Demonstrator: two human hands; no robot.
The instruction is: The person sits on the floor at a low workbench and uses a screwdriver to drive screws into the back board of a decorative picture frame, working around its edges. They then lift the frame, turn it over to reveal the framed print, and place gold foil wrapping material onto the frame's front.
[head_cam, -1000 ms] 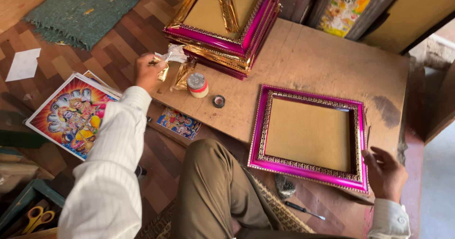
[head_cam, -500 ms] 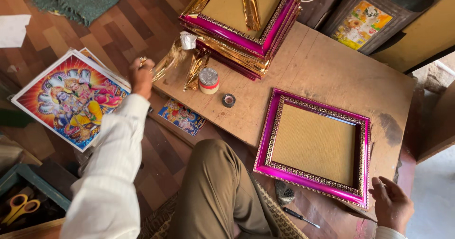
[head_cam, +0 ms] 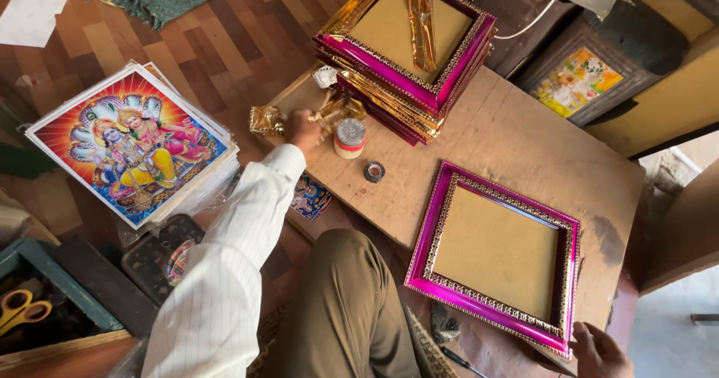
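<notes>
Two hands are working at a wooden board [head_cam: 517, 142]: the left hand [head_cam: 302, 128] is pinching crumpled gold foil [head_cam: 267, 120] beside a small round tin [head_cam: 350, 137], whose contents are hidden, while the right hand [head_cam: 598, 350] is gripping the corner of a glossy magenta frame [head_cam: 496, 256] with a plain brown backing. Since a moment ago, the left hand has been moving back toward the frame stack [head_cam: 408, 44].

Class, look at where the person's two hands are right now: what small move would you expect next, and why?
Probably the left hand closes on the crumpled gold foil it touches at the board's edge. The right hand already steadies the pink frame lying flat, apparently awaiting trim.
</notes>
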